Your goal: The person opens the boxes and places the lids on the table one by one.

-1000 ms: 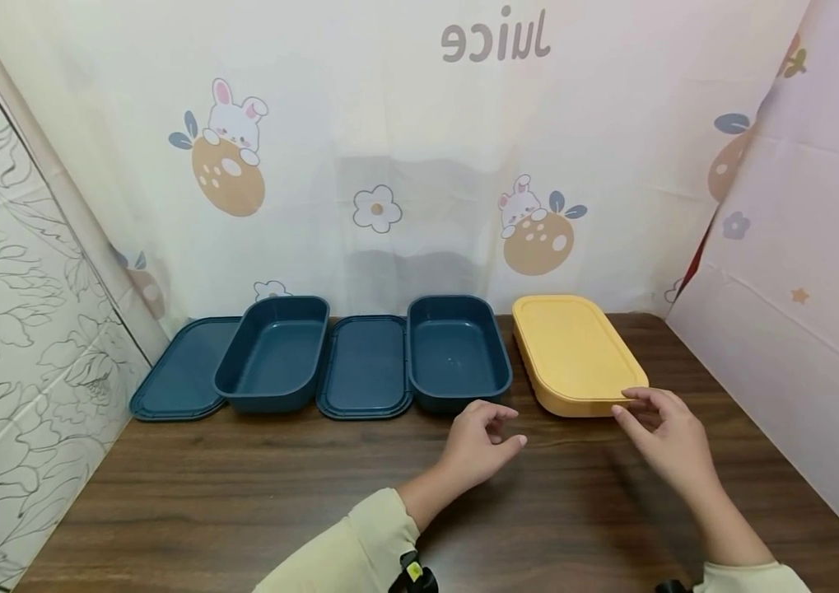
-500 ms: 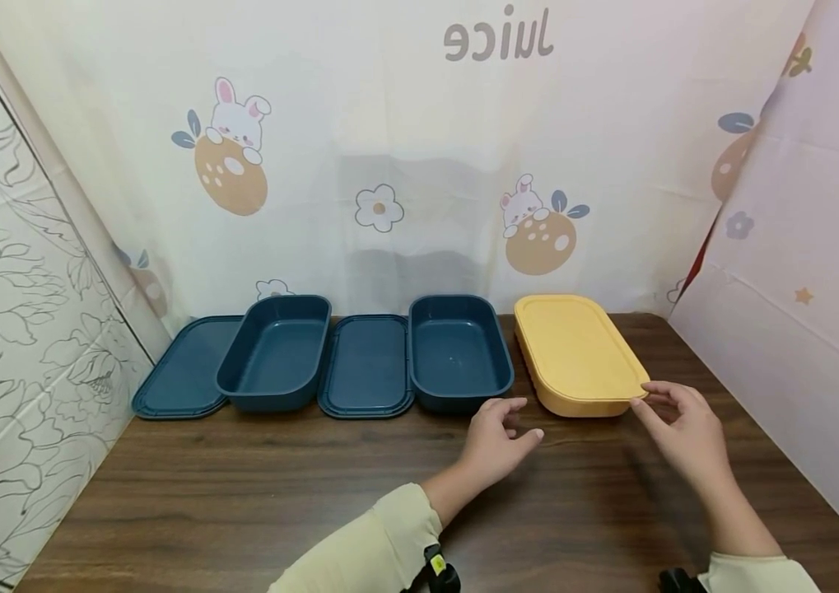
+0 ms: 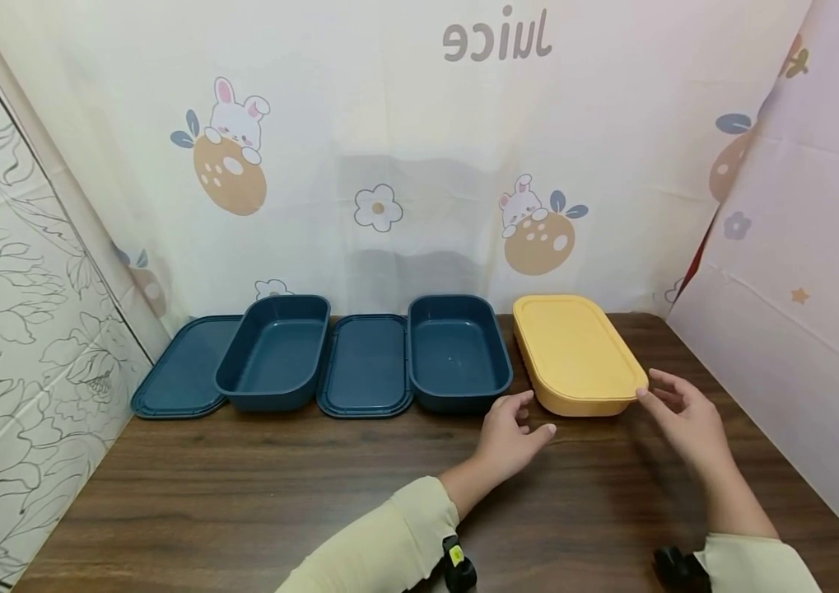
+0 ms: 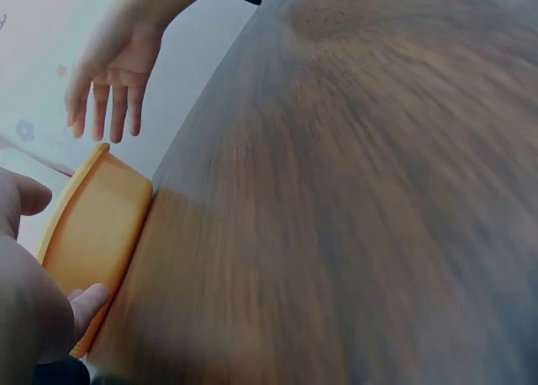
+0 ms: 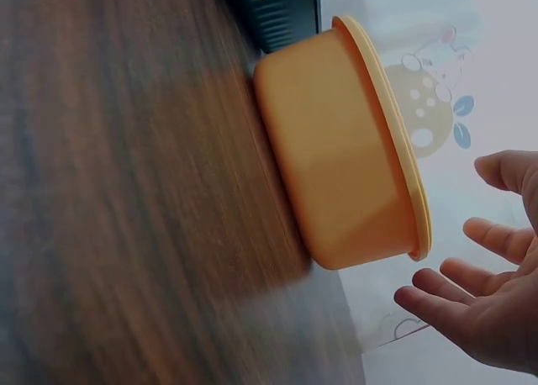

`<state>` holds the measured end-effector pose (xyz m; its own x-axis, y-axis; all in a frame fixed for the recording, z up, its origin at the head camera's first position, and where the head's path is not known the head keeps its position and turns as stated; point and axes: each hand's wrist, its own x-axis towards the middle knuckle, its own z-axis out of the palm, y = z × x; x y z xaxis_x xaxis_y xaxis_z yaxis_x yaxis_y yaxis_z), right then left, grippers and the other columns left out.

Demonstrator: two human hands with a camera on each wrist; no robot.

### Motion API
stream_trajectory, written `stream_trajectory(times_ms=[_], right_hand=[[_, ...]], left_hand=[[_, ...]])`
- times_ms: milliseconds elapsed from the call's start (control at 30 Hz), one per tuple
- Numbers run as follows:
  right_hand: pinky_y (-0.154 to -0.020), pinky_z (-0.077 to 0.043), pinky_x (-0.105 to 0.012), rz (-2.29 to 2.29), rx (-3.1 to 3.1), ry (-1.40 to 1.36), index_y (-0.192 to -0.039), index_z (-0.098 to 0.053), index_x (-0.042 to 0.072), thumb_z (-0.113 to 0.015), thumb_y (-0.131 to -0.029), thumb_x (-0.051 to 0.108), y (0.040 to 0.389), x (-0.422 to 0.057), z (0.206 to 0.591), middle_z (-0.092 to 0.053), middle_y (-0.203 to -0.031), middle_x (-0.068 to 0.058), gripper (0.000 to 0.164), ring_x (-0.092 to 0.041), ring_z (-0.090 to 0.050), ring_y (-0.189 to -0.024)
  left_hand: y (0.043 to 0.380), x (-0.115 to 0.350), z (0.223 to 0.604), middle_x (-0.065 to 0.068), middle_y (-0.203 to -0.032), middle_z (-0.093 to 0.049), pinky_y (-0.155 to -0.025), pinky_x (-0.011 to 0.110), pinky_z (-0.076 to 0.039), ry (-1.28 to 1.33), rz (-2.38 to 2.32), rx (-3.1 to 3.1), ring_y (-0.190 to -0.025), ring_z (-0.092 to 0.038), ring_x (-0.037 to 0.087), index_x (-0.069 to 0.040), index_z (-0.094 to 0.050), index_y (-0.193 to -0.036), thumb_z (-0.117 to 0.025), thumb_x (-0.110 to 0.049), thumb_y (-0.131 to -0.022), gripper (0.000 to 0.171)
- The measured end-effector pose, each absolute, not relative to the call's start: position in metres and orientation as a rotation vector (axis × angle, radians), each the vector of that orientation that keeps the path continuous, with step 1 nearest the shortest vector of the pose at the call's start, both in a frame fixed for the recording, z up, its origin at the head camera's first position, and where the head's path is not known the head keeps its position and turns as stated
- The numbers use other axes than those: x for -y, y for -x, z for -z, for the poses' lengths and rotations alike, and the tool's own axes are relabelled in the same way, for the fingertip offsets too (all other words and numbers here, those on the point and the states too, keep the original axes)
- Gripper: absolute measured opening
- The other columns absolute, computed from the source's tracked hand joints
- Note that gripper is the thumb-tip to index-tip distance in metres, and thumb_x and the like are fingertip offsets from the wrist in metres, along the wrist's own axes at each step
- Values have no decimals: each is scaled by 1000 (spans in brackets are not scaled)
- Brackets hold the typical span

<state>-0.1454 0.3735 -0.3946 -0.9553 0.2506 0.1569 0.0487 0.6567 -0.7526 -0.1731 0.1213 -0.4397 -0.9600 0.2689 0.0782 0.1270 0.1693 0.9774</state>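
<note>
Two blue containers (image 3: 274, 356) are already uncovered, the yellow container (image 3: 578, 354) still lidded; your left hand (image 3: 505, 438) and right hand (image 3: 688, 427) are relaxed, empty.

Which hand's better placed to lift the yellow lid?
Right hand, likely: next to the lid at one corner, no box to its right; left hand has a blue box close by.

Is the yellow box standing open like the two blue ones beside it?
No, the yellow lid lies over the yellow box, covering its top.
</note>
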Motion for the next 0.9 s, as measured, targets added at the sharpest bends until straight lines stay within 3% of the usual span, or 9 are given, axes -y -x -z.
stream_trajectory(times_ms=[100, 167, 233, 467, 667, 900], right_hand=[[-64, -45, -10, -1256, 2604, 245, -145, -37, -5, -54, -99, 39, 149, -377, 398, -45, -137, -33, 66, -13, -60, -101], [-66, -49, -11, -1315, 2575, 232, -145, -36, -7, -54, -100, 37, 152, -378, 400, -43, -138, -32, 66, 7, -53, -92], [-70, -51, -12, -1382, 2543, 222, -144, -34, -10, -53, -100, 35, 155, -379, 403, -40, -139, -33, 65, 17, -47, -88], [-77, -53, -16, -1573, 2488, 204, -146, -28, -13, -50, -102, 33, 163, -388, 409, -34, -142, -30, 67, 16, -48, -92], [-77, -53, -18, -1969, 2271, 180, -149, -24, -9, -55, -100, 29, 168, -396, 413, -46, -127, -4, 69, 10, -57, -93], [-77, -55, -22, -2171, 2154, 157, -152, -22, -2, -55, -100, 26, 173, -398, 415, -49, -124, 2, 68, 3, -61, -94]], left_hand=[[174, -128, 440, 3, -126, -53, -82, 18, -50, -332, -1941, -2296, -113, -55, 20, -6, -55, -136, -77, -18, -85, 56], [175, -132, 440, 2, -127, -52, -82, 18, -50, -291, -1964, -2283, -113, -55, 20, -6, -54, -136, -77, -18, -84, 58], [175, -136, 439, 2, -128, -52, -82, 19, -50, -255, -1983, -2276, -113, -54, 20, -5, -54, -136, -78, -18, -84, 59], [182, -150, 440, 2, -131, -53, -84, 22, -51, -168, -1996, -2284, -113, -54, 18, -12, -54, -137, -78, -23, -84, 60], [189, -164, 442, 4, -134, -53, -93, 32, -49, -66, -2052, -2258, -116, -54, 21, -10, -53, -138, -75, -27, -87, 58], [196, -173, 441, 5, -136, -52, -98, 34, -46, 10, -2197, -2196, -120, -52, 25, -6, -49, -140, -75, -24, -87, 62]])
